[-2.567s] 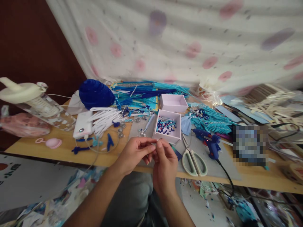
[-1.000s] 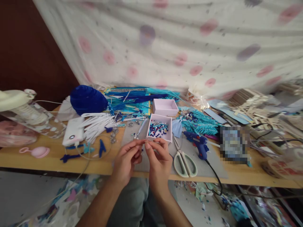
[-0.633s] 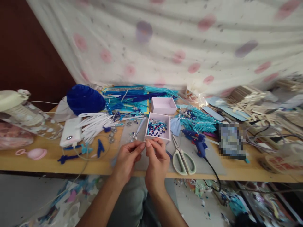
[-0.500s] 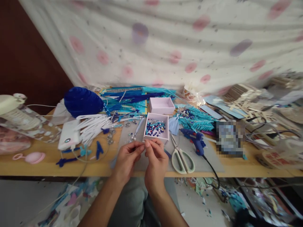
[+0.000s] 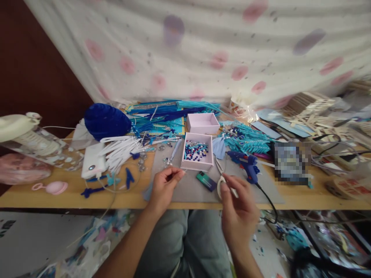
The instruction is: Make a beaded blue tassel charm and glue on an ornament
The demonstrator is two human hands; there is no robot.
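My left hand (image 5: 166, 188) is closed in a pinch near the front of the bead box, thumb against forefinger; a tiny pale thing shows at the tips, too small to name. On the grey mat, my right hand (image 5: 240, 202) has its thumb and fingers on the handles of the scissors (image 5: 219, 188), which partly hide behind them; the blades point away. Between my hands lies a small green and dark box (image 5: 206, 181). Behind it stands a lilac box (image 5: 197, 166) holding blue, white and red beads.
A blue glue gun (image 5: 246, 164) with a black cord lies right of the scissors. An open lilac box (image 5: 203, 124) stands behind the beads. White fuzzy stems (image 5: 120, 150), a white power bank (image 5: 93, 161) and blue fuzzy pieces lie left. Turquoise tassels (image 5: 249, 139) lie back right.
My hands were together before the bead box. The right has moved away rightward to the scissors, uncovering the small green box; the left stays pinched. The view has shifted slightly.
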